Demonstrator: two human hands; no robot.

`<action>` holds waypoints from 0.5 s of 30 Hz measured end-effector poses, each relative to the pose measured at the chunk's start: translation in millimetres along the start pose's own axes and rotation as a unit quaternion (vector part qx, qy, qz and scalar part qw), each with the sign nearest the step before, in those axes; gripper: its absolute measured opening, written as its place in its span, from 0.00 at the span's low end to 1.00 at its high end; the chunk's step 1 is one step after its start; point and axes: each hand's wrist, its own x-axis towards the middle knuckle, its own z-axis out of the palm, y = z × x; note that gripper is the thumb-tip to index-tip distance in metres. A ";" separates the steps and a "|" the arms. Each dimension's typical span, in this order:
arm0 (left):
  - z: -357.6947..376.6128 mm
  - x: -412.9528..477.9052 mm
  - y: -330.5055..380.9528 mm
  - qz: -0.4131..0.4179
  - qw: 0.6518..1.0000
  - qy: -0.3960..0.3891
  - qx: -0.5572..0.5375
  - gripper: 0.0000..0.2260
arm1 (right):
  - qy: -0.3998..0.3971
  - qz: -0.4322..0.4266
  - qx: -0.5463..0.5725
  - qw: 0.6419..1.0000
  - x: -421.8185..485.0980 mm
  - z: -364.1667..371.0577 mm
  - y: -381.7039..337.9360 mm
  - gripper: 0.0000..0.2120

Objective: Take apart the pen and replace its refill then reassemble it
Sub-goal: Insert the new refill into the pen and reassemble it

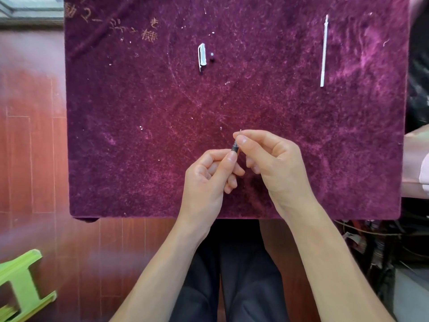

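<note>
Purple velvet cloth (139, 135) covers our table. Over its near middle, our left hand (209, 180) pinches the pen (235, 148) by its dark grip, while our right hand (271, 159) closes thumb and forefinger on the tip end. Far off lie the clear cap (202, 55), a small dark piece (212, 57) beside it, and a white refill (324, 51) at right.

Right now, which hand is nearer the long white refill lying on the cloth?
The right hand. The refill lies far up and to its right; the left hand sits further left, beyond the right hand.
</note>
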 end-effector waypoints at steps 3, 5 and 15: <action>0.3 -0.2 0.0 -0.001 1.000 0.000 0.003 0.07 | 0.001 0.004 0.000 1.000 0.2 -0.7 -0.9 0.05; 0.3 0.1 0.5 -0.002 1.000 0.000 0.007 0.07 | 0.000 0.009 0.000 1.000 0.9 -0.7 -1.9 0.05; -1.0 5.0 2.6 -0.004 1.000 -0.004 0.009 0.07 | 0.016 0.022 0.021 0.999 14.2 -0.3 -7.9 0.04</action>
